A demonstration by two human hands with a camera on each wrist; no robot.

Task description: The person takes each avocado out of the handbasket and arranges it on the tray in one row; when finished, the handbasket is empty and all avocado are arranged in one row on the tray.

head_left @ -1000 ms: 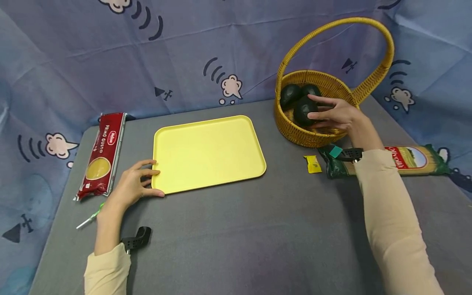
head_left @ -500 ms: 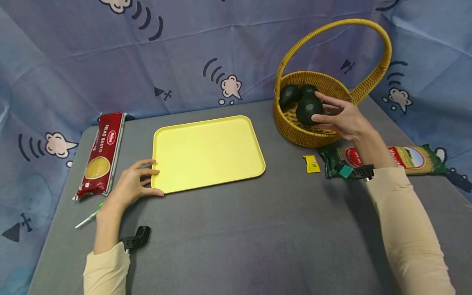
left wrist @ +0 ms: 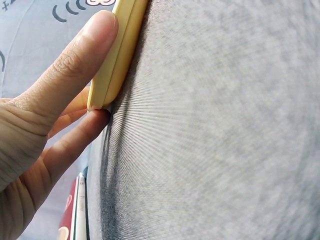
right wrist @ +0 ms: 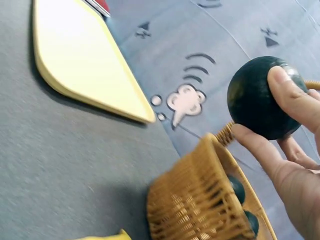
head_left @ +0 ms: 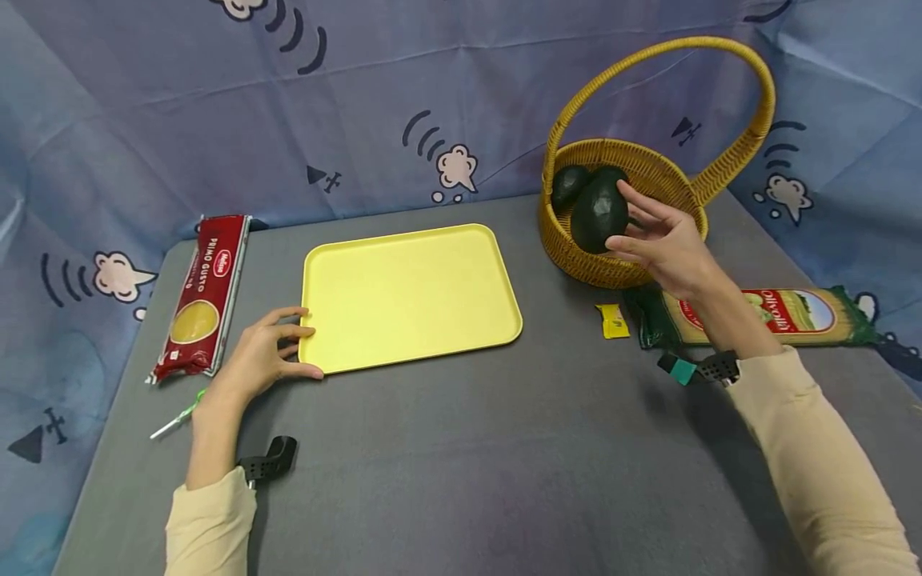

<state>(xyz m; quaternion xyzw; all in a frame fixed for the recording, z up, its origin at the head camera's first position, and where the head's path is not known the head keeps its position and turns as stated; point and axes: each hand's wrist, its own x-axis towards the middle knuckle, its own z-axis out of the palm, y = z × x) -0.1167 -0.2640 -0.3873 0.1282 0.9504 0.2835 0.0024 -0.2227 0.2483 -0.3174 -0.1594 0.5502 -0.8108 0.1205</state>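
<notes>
Right hand (head_left: 670, 246) holds avocado (head_left: 599, 214); left hand (head_left: 261, 352), tray (head_left: 410, 298).

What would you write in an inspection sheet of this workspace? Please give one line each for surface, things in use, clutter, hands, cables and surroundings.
Surface: grey table, laid flat.
Things in use: yellow tray on the table; one avocado held up; two more avocados inside the wicker basket.
Clutter: red packet and green-wrapped white stick at left; small yellow packet and green-ended spaghetti packet at right.
Hands: left hand grips the tray's near left corner; right hand grips the raised avocado.
Cables: nothing seen.
Surroundings: blue patterned cloth behind and beside the table.
</notes>
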